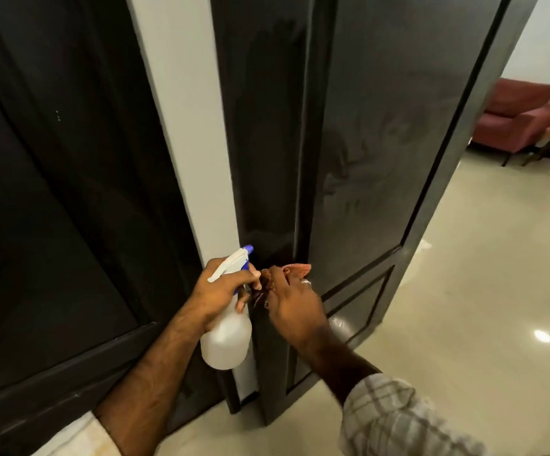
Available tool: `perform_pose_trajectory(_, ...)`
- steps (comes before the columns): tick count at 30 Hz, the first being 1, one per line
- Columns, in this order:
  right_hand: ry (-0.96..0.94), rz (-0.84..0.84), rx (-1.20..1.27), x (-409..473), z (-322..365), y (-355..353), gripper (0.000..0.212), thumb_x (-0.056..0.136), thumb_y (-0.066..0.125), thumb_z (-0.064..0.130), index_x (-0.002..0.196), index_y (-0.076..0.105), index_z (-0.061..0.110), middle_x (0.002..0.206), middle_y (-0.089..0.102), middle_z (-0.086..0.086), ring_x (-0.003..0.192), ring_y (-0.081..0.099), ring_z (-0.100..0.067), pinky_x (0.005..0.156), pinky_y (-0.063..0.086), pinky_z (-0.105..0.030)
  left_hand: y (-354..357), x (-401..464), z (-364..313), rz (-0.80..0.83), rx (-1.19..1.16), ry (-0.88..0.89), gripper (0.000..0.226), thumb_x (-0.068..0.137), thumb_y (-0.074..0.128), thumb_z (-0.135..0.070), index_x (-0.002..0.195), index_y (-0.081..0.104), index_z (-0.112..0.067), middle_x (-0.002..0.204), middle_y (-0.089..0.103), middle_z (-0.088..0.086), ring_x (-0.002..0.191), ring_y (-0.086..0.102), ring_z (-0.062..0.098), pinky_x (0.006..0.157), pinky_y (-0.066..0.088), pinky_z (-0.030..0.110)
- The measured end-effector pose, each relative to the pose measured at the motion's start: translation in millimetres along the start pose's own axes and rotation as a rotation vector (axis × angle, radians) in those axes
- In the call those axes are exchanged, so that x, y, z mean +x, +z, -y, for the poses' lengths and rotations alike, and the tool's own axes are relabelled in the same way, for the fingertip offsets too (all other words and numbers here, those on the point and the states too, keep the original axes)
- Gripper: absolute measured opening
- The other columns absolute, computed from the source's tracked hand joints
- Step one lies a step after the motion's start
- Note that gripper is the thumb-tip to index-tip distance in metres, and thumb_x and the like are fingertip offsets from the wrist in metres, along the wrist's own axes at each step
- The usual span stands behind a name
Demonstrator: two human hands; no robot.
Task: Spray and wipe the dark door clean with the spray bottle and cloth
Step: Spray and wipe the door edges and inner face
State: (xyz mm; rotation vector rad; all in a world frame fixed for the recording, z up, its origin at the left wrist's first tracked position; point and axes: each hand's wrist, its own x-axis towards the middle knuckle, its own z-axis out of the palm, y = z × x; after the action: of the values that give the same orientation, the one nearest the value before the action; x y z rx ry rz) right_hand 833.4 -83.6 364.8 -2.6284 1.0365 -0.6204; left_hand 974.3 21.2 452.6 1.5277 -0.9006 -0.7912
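Here, a head-worn camera looks down at two bare hands working low on a dark door [365,126] that stands ajar, its long axis vertical, its narrow edge turned toward the viewer. The right hand [291,302] is the nearer one to the door: its fingers are curled around a bunched reddish cloth [295,269], which it presses against the door's edge, just above the lower panel. The cloth lies directly ahead of and above those fingers, touching the door. Just beside it, the left hand [222,291] grips the neck of a white spray bottle [226,337] with fingers wrapped at the trigger; the blue nozzle points up and toward the door edge. The bottle hangs upright, its body below the hand. The door's glossy face shows faint hazy streaks higher up. Beyond it lie a pale polished floor [464,307] and a maroon sofa [517,116].
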Motion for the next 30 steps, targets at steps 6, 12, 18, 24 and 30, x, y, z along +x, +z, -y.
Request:
perform_pose_trajectory(6, 0.641, 0.213, 0.843, 33.9, -49.0, -9.7, 0.038, 0.104, 0.058, 0.036, 0.131, 0.066, 0.010, 0.121, 0.074, -0.015, 0.106, 0.072, -0.033, 0.081, 0.058, -0.033, 37.5, -17.8, -11.3, -0.112, -0.057, -0.072, 0.017, 0.095, 0.072, -0.012, 0.094, 0.071, 0.005, 0.091, 0.072, 0.030, 0.050, 0.051, 0.030, 0.055, 0.047, 0.037)
perform_pose_trajectory(12, 0.624, 0.262, 0.575, 34.6, -43.3, -4.4, 0.053, 0.107, 0.049, 0.041, 0.149, 0.047, 0.008, 0.143, 0.060, -0.020, 0.126, 0.062, -0.042, 0.104, 0.051, -0.044, 63.3, -31.4, -26.2, -0.276, -0.080, -0.141, 0.026, 0.089, 0.074, -0.011, 0.105, 0.068, 0.009, 0.097, 0.073, 0.033, 0.049, 0.050, 0.028, 0.054, 0.045, 0.037)
perform_pose_trajectory(18, -0.033, -0.035, 0.254, 3.1, -33.2, 4.6, 0.054, 0.103, 0.053, 0.051, 0.147, 0.036, 0.027, 0.136, 0.049, -0.015, 0.113, 0.062, -0.038, 0.083, 0.061, -0.047, 64.6, -33.5, -34.7, -0.394, -0.057, -0.172, 0.046, 0.086, 0.079, -0.015, 0.125, 0.059, -0.001, 0.095, 0.077, 0.026, 0.049, 0.054, 0.027, 0.051, 0.050, 0.036)
perform_pose_trajectory(24, 0.194, 0.087, 0.369, 16.6, -52.7, 9.3, 0.057, 0.105, 0.052, 0.050, 0.148, 0.041, 0.014, 0.130, 0.064, -0.018, 0.111, 0.069, -0.039, 0.088, 0.060, -0.044, 78.1, -39.5, -34.2, -0.445, -0.064, -0.187, 0.019, 0.092, 0.074, -0.008, 0.106, 0.061, -0.012, 0.090, 0.076, 0.024, 0.052, 0.054, 0.025, 0.055, 0.048, 0.037)
perform_pose_trajectory(30, 0.585, 0.353, 0.866, 39.8, -47.7, -5.9, 0.046, 0.098, 0.061, 0.045, 0.137, 0.058, 0.022, 0.120, 0.070, -0.006, 0.102, 0.069, -0.026, 0.091, 0.060, -0.040, 87.0, -26.6, -25.5, -0.429, -0.111, -0.197, 0.025, 0.088, 0.076, -0.009, 0.110, 0.062, -0.006, 0.098, 0.075, 0.030, 0.050, 0.053, 0.026, 0.054, 0.046, 0.037)
